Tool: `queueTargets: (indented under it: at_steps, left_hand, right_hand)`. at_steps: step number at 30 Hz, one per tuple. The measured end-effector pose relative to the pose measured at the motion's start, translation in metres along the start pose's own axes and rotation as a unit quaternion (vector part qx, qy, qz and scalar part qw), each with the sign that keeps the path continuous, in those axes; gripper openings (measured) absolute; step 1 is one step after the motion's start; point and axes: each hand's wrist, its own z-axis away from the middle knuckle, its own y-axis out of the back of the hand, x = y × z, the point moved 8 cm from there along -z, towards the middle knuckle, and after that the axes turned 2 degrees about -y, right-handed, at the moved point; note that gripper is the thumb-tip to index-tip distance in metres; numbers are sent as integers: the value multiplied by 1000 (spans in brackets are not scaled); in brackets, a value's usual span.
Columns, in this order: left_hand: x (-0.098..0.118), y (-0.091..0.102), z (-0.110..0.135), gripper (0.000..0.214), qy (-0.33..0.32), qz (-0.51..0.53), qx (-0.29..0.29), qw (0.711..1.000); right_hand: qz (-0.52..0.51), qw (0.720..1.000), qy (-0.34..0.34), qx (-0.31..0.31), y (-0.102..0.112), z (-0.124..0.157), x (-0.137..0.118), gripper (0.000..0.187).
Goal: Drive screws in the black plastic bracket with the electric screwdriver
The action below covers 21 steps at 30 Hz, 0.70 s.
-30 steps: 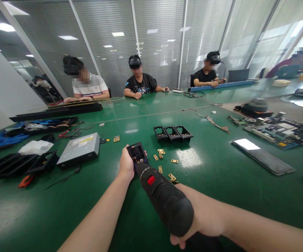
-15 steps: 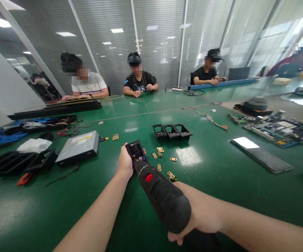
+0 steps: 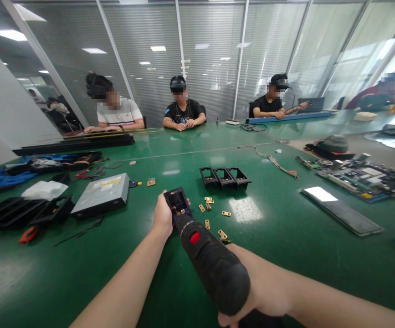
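In the middle of the head view my left hand (image 3: 163,217) is closed around a black plastic frame (image 3: 177,198), tilted up off the green table. My right hand (image 3: 252,278) is wrapped round the grip of a black cordless drill (image 3: 214,262) with a red switch. The drill's front end points into the frame, where some small brass-coloured metal shows; its tip is hidden. Several brass plates (image 3: 207,223) with holes lie just right of the frame. Beyond them stands a group of 3 similar black frames (image 3: 223,176), side by side, with brass bits inside.
On the left sit a grey optical drive (image 3: 101,196), more black frames (image 3: 23,212), a white wrapper (image 3: 45,189) and an orange-handled tool (image 3: 28,234). A phone-like slab (image 3: 341,211) and circuit boards (image 3: 364,175) lie right. Several people sit across the green table (image 3: 115,291).
The camera view has tipped slightly, so the room sits lower. My hands keep the drill against the frame. The person at the far right of the blue bar has raised a hand.
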Motion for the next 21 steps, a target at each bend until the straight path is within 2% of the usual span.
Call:
queueTargets:
  at_steps: [8,14,21]
  left_hand:
    - [1,-1,-1,47,-2,-5,-4,1000]
    - [-1,0,-3,47,3,-2,-8,1000]
    - [-1,1,-4,47,0,-13,-6,1000]
  right_hand:
    - [2,1000,-9,5,3,-1,4,67]
    - [-1,999,-27,20,5,0,5,75]
    - [11,1000,-18,5,3,-1,3,66]
